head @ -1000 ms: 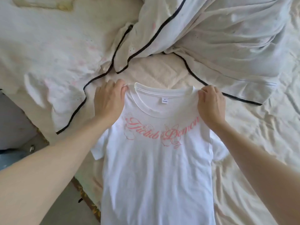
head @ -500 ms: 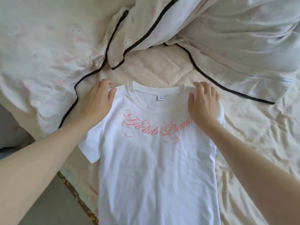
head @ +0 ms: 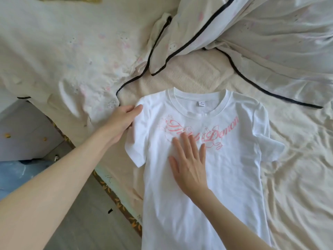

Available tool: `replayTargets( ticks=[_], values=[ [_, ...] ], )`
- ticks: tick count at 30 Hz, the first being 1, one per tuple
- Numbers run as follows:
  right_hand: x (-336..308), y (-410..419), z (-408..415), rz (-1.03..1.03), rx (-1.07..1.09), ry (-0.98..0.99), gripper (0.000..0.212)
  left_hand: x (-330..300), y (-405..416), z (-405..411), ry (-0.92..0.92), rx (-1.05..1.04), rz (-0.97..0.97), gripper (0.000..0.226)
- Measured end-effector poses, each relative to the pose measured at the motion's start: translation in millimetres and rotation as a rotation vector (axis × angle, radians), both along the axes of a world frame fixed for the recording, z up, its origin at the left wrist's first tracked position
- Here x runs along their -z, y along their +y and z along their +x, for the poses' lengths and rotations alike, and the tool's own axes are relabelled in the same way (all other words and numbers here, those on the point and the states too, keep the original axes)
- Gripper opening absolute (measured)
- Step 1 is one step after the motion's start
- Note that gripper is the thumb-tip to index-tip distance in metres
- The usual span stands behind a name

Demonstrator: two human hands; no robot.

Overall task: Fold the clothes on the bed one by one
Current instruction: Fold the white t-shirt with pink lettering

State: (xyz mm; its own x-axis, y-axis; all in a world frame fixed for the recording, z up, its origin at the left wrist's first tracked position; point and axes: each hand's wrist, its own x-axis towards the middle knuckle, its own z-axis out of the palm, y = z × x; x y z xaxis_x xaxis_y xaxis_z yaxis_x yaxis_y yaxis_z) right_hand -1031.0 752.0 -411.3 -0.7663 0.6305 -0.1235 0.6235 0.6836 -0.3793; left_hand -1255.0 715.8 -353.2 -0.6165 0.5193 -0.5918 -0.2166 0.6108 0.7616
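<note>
I've got the white T-shirt (head: pixel 225 177) lying flat and face up on the bed (head: pixel 297 177), filling the centre and lower middle of the frame, collar toward the top, hem running off the bottom edge. Pink script curves across the chest under the neckline. My right hand (head: pixel 189 165) lies flat on the chest just left of centre, fingers straight and slightly spread, fingertips over the start of the lettering, holding nothing. My left hand (head: pixel 124 120) is at the shirt's left shoulder edge, thumb on top of the fabric near the sleeve seam; the fingers look tucked at or under the edge, but I can't tell for sure whether it pinches the cloth.

Edges now. The left sleeve fans out toward the bed's side, and the bed edge, with its patterned brown border (head: pixel 115 201), cuts diagonally through the lower left just beside that sleeve, the floor (head: pixel 81 222) beyond it. So room is tight on the left. The right sleeve spreads onto wrinkled cream sheet, and there's broad open sheet across the right side of the frame.

Above the collar, a pale quilt with black piping (head: pixel 270 42) bunches across the top, its trim looping down near the shoulders, close to the left shoulder but not touching the shirt.
</note>
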Motion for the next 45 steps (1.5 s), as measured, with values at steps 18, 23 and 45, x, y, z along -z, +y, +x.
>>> replayTargets(
  ticks=[18,23,45],
  values=[
    [-2.4,-48.8,-52.8,0.204,-0.185,0.12,0.062,-9.5,-6.0,-39.0,0.829,0.641,-0.121,0.03],
    [11.0,-45.2,-65.9,0.273,-0.244,0.225,0.046,0.0,-21.0,-46.5,0.955,0.711,-0.208,0.03],
    [-27.0,-9.7,32.1,0.094,0.043,0.115,0.048,22.3,-34.3,20.3,1.318,0.909,-0.03,0.041]
  ],
)
